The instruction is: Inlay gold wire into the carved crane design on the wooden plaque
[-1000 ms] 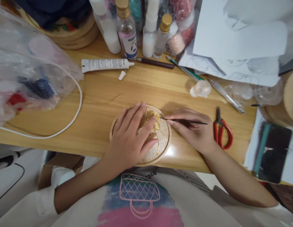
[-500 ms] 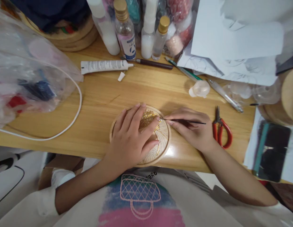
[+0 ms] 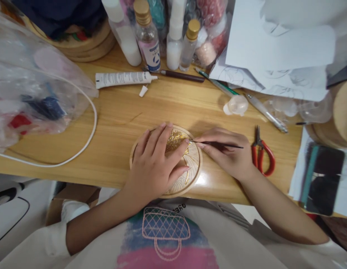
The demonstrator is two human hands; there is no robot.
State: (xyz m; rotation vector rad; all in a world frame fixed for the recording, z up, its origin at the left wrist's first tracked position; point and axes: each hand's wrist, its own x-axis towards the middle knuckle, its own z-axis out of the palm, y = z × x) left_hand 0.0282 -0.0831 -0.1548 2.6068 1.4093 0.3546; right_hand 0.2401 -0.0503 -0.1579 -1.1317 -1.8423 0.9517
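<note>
A round wooden plaque [image 3: 195, 164] lies at the table's front edge, with engraved lines and raised gold wire or thread [image 3: 176, 140] over part of its face. My left hand [image 3: 155, 160] rests palm down across the plaque's left half, fingers spread, hiding much of the pattern. To the right, my right hand [image 3: 226, 151] pinches a slim dark tool [image 3: 224, 144] with a shiny fine tip. That tip meets the plaque's upper right area, close beside my left index fingertip. Whether the tip grips anything is too small to tell.
Red-handled pliers [image 3: 263, 155] lie right of my right hand; a phone [image 3: 324, 179] is beyond. Behind are a white tube [image 3: 123, 79], its cap [image 3: 143, 90], a dark pen-like tool [image 3: 183, 76], bottles [image 3: 151, 48] and papers [image 3: 280, 48]. A plastic bag [image 3: 44, 86] and white cable [image 3: 91, 136] occupy the left.
</note>
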